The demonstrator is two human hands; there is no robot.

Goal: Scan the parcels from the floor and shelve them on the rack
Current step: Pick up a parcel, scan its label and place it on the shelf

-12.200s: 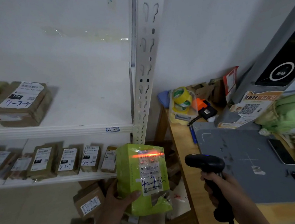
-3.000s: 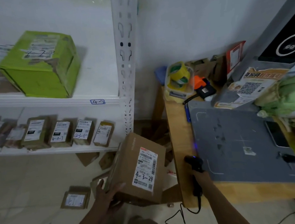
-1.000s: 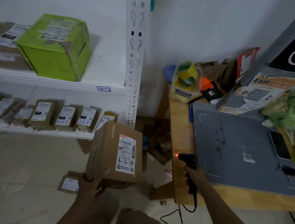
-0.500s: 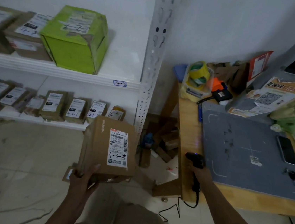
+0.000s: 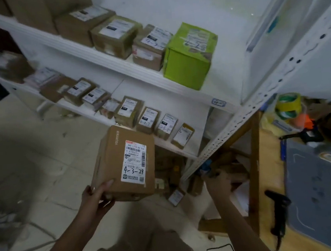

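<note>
My left hand (image 5: 98, 197) grips the lower left corner of a brown cardboard parcel (image 5: 121, 163), thumb on its front face. Its white label reads 4-3-24 and faces me. The parcel hangs in front of the lower shelf of the white rack (image 5: 154, 75). My right hand (image 5: 217, 181) is empty and blurred, reaching forward beside the rack's corner post (image 5: 228, 126), fingers loosely bent. The black scanner (image 5: 278, 213) lies alone on the wooden table's left edge. A green box (image 5: 190, 58) stands on the upper shelf next to several brown parcels.
Several small labelled parcels (image 5: 147, 119) line the lower shelf. More parcels (image 5: 175, 196) lie on the floor under the rack's corner. The wooden table (image 5: 267, 155) at right carries a grey mat (image 5: 322, 190), tape rolls (image 5: 288, 105) and clutter. Cables trail on the tiled floor at left.
My right hand has let go of the scanner, which now lies on the table edge, and moved left toward the rack post. The view swung left; my left hand still holds the parcel.
</note>
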